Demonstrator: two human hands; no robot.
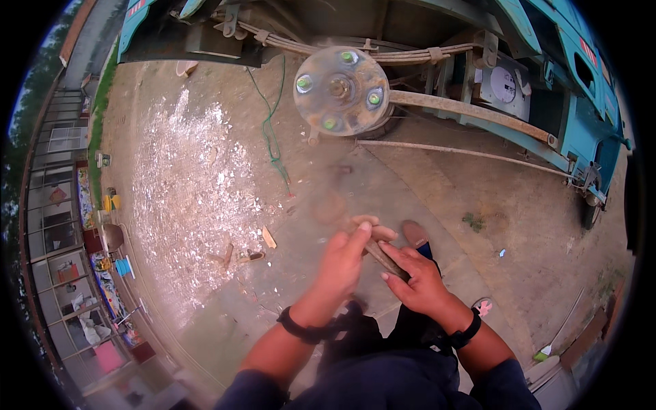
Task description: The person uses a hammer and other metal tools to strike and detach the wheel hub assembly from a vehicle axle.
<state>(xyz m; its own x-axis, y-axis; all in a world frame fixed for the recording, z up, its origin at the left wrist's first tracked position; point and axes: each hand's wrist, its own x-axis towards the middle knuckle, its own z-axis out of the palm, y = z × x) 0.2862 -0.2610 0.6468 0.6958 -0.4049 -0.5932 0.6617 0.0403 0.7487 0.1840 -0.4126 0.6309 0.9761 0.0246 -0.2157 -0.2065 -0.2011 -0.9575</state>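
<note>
In front of my body, both hands hold a short brown stick-like bar (388,261), with a worn, dirty surface. My left hand (345,256) is closed around its far end, the thumb lying on top. My right hand (418,279) grips the near end, fingers and thumb on either side of it. The fingers partly cover the bar, and its exact kind cannot be made out. Farther ahead, apart from both hands, is a rusty round wheel hub (339,89) with several green-coated studs, below a leaf spring (410,56).
A turquoise vehicle frame (533,137) spans the far side and right. A green cord (273,137) lies left of the hub. Pale flakes (198,184) and wood scraps (225,256) litter the ground. A person's shoe (413,234) shows just beyond my right hand. A green-tipped brush (543,353) lies at right.
</note>
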